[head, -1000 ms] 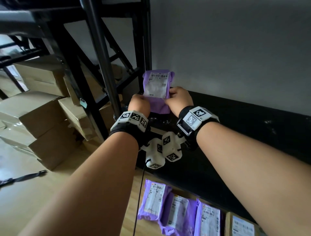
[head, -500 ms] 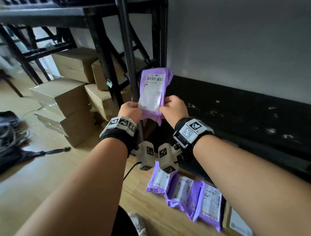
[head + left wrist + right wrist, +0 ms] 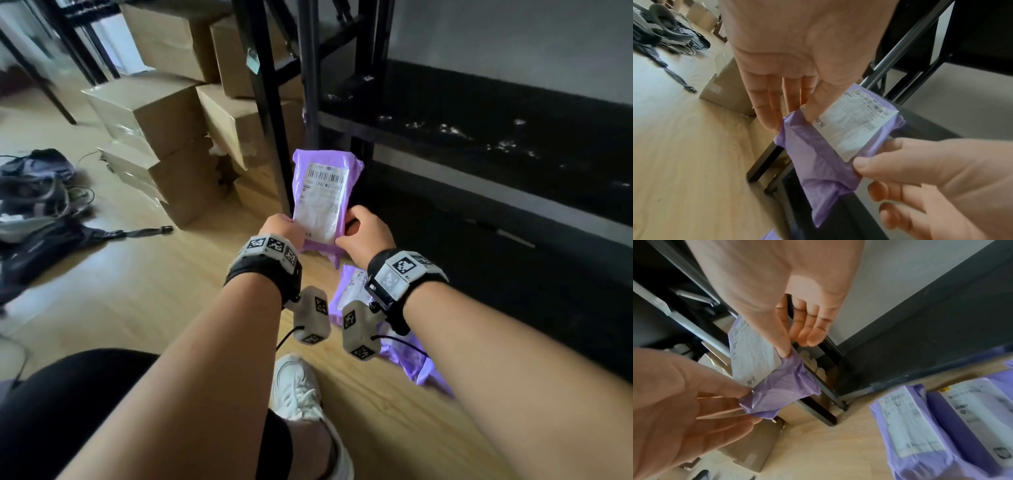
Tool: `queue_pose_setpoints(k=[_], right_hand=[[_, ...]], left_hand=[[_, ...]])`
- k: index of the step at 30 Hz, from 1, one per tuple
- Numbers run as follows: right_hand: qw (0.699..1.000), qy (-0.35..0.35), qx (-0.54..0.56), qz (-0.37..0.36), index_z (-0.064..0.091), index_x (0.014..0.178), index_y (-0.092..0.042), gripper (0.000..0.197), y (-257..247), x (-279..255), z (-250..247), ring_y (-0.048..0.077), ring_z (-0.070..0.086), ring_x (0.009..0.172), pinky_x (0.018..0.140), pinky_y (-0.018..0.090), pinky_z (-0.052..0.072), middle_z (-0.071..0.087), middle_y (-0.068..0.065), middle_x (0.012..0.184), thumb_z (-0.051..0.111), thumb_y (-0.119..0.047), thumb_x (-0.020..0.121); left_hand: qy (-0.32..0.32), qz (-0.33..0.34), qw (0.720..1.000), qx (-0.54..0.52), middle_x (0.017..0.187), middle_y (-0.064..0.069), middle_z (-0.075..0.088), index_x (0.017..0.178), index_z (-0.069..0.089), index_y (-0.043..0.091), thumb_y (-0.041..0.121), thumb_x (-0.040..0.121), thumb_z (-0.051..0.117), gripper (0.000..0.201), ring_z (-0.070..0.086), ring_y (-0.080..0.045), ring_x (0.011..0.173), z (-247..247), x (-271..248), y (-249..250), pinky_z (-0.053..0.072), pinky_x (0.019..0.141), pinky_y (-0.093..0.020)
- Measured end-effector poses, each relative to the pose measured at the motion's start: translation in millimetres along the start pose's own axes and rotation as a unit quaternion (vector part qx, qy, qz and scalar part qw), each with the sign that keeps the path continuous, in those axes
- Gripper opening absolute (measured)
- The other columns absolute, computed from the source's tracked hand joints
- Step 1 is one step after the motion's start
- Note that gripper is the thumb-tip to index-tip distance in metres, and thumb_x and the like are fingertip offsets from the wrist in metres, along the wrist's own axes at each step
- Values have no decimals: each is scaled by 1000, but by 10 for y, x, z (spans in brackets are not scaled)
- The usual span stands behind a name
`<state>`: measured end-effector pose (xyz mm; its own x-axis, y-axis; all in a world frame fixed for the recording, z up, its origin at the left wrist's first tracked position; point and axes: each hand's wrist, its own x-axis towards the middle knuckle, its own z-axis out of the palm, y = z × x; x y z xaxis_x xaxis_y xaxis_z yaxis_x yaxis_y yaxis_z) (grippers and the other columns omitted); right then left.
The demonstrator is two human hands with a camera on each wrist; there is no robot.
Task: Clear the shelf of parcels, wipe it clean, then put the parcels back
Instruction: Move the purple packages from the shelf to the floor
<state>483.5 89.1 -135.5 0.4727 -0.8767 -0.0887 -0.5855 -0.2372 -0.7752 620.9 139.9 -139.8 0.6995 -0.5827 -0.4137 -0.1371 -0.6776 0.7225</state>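
A purple parcel (image 3: 323,202) with a white barcode label hangs upright over the wooden floor, in front of the black shelf (image 3: 479,137). My left hand (image 3: 282,229) pinches its lower left edge, thumb on the label. My right hand (image 3: 368,234) pinches the lower right edge. The left wrist view shows the parcel (image 3: 830,146) between my left hand (image 3: 791,104) and my right hand (image 3: 890,170). In the right wrist view the parcel (image 3: 774,382) sits between thumb and fingers of my right hand (image 3: 795,337). White specks of dust lie on the shelf board.
Other purple parcels (image 3: 356,294) lie on the floor below my wrists, seen also as parcels (image 3: 941,426) at the lower right. Cardboard boxes (image 3: 164,113) are stacked left of the shelf post (image 3: 270,113). A dark bag with straps (image 3: 37,205) lies at left. My white shoe (image 3: 298,387) is below.
Both hands have carried the purple parcel off the shelf board and down toward the floor, and my view has tilted downward with it.
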Motion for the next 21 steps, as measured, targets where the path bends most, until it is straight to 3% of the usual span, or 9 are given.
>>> queue_pose_setpoints(k=[3, 7, 12, 16, 21], right_hand=[[999, -31, -13, 18, 59, 98, -13, 21, 218, 1, 266, 25, 64, 86, 79, 36, 55, 68, 3, 91, 63, -8, 78], [997, -61, -33, 46, 62, 96, -11, 16, 554, 68, 665, 25, 64, 88, 79, 37, 55, 69, 6, 94, 62, -6, 81], [991, -83, -54, 93, 60, 82, -11, 8, 943, 217, 994, 29, 63, 83, 74, 34, 53, 69, 9, 86, 58, -4, 80], [983, -106, -92, 117, 59, 83, -9, 5, 1167, 339, 1151, 29, 62, 81, 67, 31, 49, 63, 6, 78, 59, -5, 82], [981, -114, -74, 139, 60, 106, -14, 23, 1364, 505, 1376, 27, 65, 90, 77, 34, 55, 68, 6, 98, 60, -4, 85]], left_hand=[[-10, -17, 1000, 20, 96, -18, 71, 101, 67, 12, 12, 81, 53, 24, 69, -35, 94, 120, 70, -273, 54, 86, -43], [-52, -70, 995, 51, 91, -16, 72, 97, 68, 10, 15, 72, 57, 27, 70, -33, 87, 340, 246, -621, 56, 87, -45], [-81, -99, 989, 75, 96, -12, 73, 104, 65, 10, 10, 82, 56, 24, 70, -33, 88, 577, 427, -859, 57, 87, -45], [-80, -106, 986, 104, 93, -14, 73, 97, 67, 9, 13, 81, 53, 21, 71, -33, 88, 761, 580, -1004, 57, 87, -45], [-40, -104, 989, 102, 104, -18, 72, 111, 67, 13, 20, 87, 46, 33, 69, -36, 97, 945, 795, -1199, 56, 89, -44]])
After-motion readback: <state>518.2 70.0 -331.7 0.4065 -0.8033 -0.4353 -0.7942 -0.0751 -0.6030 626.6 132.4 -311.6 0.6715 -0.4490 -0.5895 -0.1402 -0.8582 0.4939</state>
